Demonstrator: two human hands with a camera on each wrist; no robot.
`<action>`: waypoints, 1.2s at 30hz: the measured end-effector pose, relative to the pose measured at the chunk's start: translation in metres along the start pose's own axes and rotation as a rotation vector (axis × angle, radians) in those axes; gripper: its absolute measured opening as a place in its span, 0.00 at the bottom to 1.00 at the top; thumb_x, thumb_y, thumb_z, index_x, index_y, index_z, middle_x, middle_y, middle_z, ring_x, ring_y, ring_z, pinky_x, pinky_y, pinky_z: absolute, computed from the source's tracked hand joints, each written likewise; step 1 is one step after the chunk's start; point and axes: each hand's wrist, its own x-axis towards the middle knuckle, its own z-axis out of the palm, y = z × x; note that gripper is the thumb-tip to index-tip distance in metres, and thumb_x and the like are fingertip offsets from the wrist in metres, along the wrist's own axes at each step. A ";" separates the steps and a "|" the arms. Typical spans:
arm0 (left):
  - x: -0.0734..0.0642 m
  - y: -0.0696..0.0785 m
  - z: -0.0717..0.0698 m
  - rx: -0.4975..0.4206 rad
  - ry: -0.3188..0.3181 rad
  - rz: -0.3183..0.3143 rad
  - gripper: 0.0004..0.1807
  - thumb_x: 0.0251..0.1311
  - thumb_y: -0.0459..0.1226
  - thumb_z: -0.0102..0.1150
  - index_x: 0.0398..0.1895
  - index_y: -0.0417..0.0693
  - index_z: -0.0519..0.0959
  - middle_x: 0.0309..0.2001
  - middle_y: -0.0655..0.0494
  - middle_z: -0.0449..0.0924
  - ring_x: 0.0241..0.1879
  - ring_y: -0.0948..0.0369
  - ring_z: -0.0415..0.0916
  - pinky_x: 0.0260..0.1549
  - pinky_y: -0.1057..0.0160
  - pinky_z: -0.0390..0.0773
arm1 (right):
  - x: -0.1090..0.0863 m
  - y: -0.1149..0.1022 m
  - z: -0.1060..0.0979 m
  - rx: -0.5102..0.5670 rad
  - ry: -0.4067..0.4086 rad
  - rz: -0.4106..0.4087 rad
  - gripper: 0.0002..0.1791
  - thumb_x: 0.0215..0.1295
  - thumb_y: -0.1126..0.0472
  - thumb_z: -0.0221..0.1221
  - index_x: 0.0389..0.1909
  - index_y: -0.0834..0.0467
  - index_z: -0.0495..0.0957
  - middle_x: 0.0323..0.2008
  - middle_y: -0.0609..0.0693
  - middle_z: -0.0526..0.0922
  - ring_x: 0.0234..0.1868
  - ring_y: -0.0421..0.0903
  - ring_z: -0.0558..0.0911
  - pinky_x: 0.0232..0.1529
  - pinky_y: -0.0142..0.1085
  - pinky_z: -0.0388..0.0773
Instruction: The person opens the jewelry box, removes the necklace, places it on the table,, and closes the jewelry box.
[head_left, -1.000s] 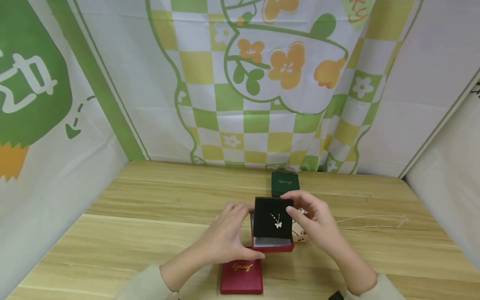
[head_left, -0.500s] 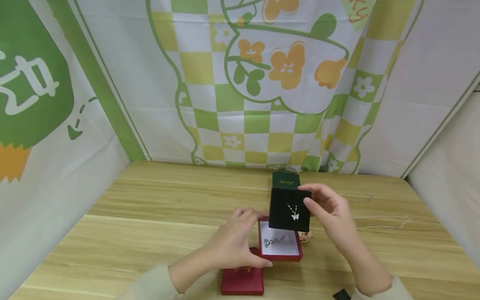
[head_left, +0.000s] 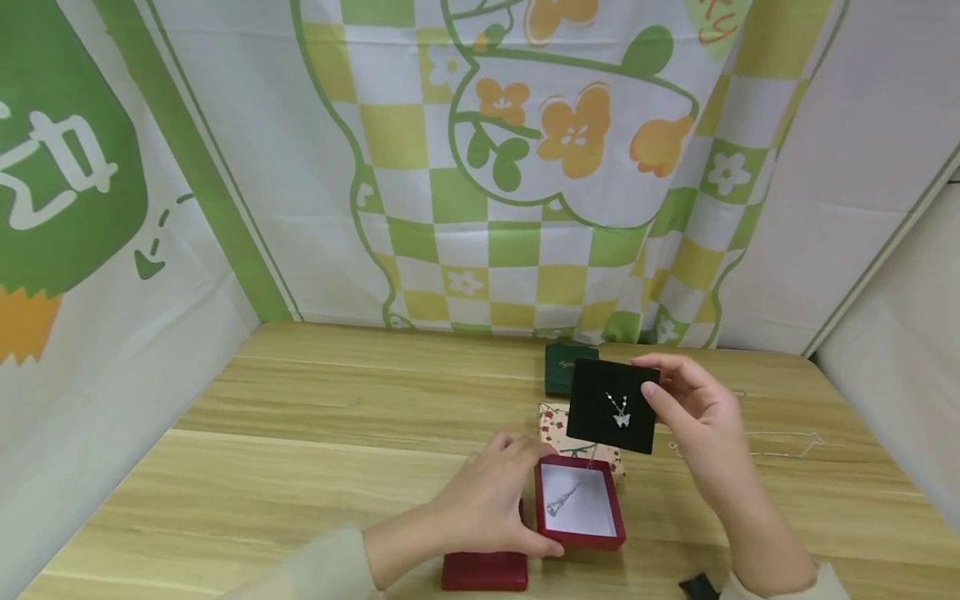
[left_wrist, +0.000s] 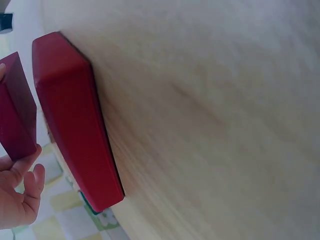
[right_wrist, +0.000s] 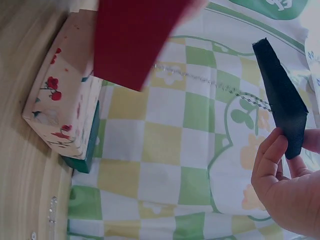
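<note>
My right hand (head_left: 658,388) pinches a black foam pad (head_left: 611,406) by its right edge and holds it tilted above the table; a silver butterfly pendant (head_left: 621,417) hangs on its face. A thin chain (right_wrist: 210,80) runs from the pad (right_wrist: 282,100) down to the open red box (right_wrist: 135,35). My left hand (head_left: 525,498) grips that red box (head_left: 617,533) by its left side; its white lining holds a loop of chain (head_left: 561,498). The red lid (head_left: 483,572) lies just in front of my left hand, and shows close up in the left wrist view (left_wrist: 75,125).
A floral-print box (head_left: 557,419) sits behind the red box, and a shut green box (head_left: 564,367) lies farther back. Another silver chain (head_left: 757,447) lies on the wooden table (head_left: 300,467) at the right. A small black object (head_left: 697,588) peeks in at the bottom edge. Patterned cloth walls surround the table.
My right hand lifted the black pad out of the red box and carried it up and to the right, trailing the chain. My left hand drew the red box slightly nearer and rightward.
</note>
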 end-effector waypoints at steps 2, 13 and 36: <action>0.001 0.001 0.001 0.002 -0.019 0.015 0.50 0.36 0.64 0.76 0.65 0.55 0.70 0.61 0.63 0.76 0.54 0.62 0.68 0.46 0.59 0.76 | 0.000 -0.002 -0.002 0.004 0.005 0.004 0.12 0.70 0.68 0.57 0.51 0.56 0.80 0.38 0.44 0.71 0.37 0.38 0.73 0.36 0.25 0.74; 0.009 0.008 0.009 0.031 -0.130 0.033 0.52 0.38 0.68 0.72 0.66 0.53 0.71 0.58 0.63 0.77 0.56 0.60 0.69 0.49 0.56 0.79 | -0.001 -0.013 -0.010 0.069 0.028 -0.029 0.12 0.71 0.69 0.56 0.52 0.60 0.79 0.42 0.42 0.75 0.39 0.37 0.71 0.35 0.24 0.73; -0.004 0.023 0.016 0.219 -0.287 0.038 0.51 0.32 0.74 0.69 0.60 0.59 0.71 0.50 0.68 0.74 0.45 0.64 0.60 0.31 0.61 0.60 | -0.013 -0.023 -0.002 0.098 -0.013 -0.157 0.16 0.67 0.78 0.53 0.52 0.65 0.79 0.47 0.46 0.79 0.42 0.37 0.75 0.39 0.25 0.73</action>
